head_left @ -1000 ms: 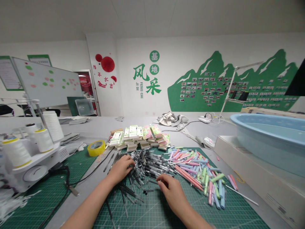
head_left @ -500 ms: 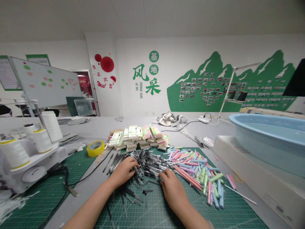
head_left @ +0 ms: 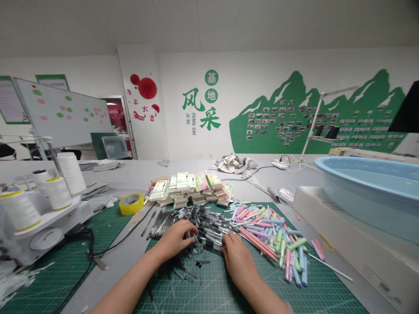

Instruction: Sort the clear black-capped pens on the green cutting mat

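A heap of black-and-clear pens (head_left: 209,224) lies on the green cutting mat (head_left: 209,288). My left hand (head_left: 181,235) is at the heap's near left side, with bent fingers and thumb closed about the pens there. At the near right ends of the pens, my right hand (head_left: 237,255) has its fingers curled against them; its fingertips are partly hidden. Several clear-and-black pens lie between the two hands. A small black piece (head_left: 201,263) sits on the mat below the hands. Loose dark thin pieces (head_left: 176,270) stick out beneath my left wrist.
Pastel-coloured tubes (head_left: 262,229) spread to the right. Stacked small boxes (head_left: 188,185) stand behind the pens. Yellow tape (head_left: 131,203), a cable and a white machine with thread cones (head_left: 57,192) are on the left. A blue basin (head_left: 369,196) rests on a white box (head_left: 347,240).
My left hand has slid right and slightly nearer, closer to my right hand. My right hand has shifted slightly right. Pens between the hands have moved.
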A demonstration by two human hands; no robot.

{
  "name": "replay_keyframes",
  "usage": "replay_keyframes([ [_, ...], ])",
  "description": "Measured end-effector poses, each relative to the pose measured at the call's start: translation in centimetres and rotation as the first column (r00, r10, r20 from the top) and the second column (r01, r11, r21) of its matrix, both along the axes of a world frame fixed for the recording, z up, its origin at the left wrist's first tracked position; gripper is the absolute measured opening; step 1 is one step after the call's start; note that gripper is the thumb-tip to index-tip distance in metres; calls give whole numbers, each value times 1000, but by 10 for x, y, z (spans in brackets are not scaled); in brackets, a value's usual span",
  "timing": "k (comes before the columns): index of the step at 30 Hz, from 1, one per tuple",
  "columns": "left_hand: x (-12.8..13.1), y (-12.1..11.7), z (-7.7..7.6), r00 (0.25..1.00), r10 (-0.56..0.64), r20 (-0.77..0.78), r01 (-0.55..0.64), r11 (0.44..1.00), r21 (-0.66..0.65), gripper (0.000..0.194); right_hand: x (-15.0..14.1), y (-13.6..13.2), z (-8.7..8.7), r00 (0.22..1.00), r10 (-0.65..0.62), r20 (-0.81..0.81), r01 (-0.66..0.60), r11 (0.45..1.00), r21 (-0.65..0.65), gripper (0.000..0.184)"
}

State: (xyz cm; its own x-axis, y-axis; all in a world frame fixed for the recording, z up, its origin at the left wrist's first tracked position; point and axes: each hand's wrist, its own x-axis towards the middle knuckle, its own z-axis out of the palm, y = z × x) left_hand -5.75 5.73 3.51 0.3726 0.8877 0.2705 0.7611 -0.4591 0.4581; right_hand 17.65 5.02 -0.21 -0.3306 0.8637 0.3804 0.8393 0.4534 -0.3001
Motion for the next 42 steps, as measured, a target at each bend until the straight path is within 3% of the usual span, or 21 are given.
replay_keyframes([
  [4,9,-2,-3,997,-31,75,35,998,-51,25,0,-2,3,998,26,-55,-27,1000,-15,16],
  [9,15,-2,-8,996,-57,69,60,997,-43,14,-2,-5,7,994,60,-91,-63,997,-33,15],
  [23,8,-1,-5,997,-61,57,67,992,-111,15,-2,-13,14,974,141,-176,-144,989,-5,13],
  [27,8,-1,-7,993,-79,89,88,991,-102,13,-2,-14,15,954,190,-230,-207,977,-50,16],
  [36,7,-2,-2,979,-106,176,119,991,-66,14,-1,-8,13,917,126,-378,-217,954,-209,17],
  [42,6,1,-1,954,-47,296,90,987,-131,18,-3,-12,14,907,173,-384,-257,949,-180,21],
])
